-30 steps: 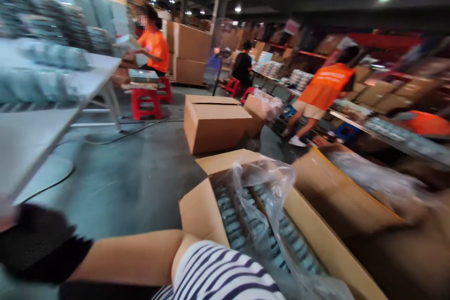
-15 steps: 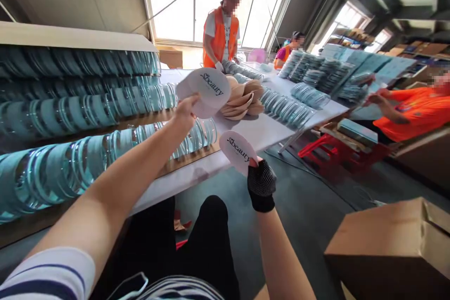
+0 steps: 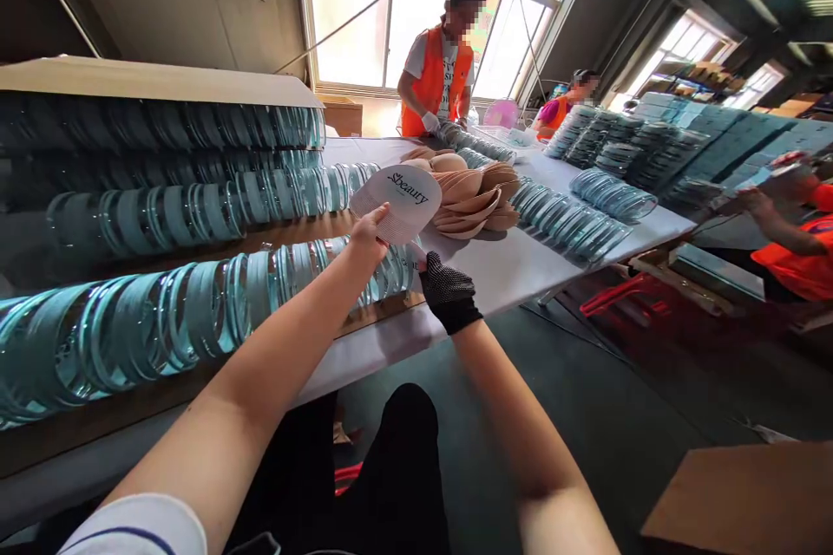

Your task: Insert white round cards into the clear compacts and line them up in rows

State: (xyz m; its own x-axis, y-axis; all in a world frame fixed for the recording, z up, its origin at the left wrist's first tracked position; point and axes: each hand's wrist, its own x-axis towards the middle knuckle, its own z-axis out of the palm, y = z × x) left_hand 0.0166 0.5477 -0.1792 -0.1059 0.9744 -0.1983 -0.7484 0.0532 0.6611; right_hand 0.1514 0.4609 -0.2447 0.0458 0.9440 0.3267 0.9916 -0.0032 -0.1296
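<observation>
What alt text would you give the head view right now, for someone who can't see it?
A bare left hand holds up a white round card printed "Sbeauty", with the black-gloved right hand just below it, over a white table. Rows of clear teal-tinted rings and a pile of tan pads lie on the table; people in orange vests work at the far end.

Tall bright windows point(image 3: 416, 9), grey wall point(image 3: 195, 0), dark floor point(image 3: 586, 399).

Your right grip point(image 3: 448, 293) is hiding its fingertips behind the white disc point(image 3: 404, 201); the cardboard box point(image 3: 742, 499) is running off the frame's bottom-right corner.
</observation>
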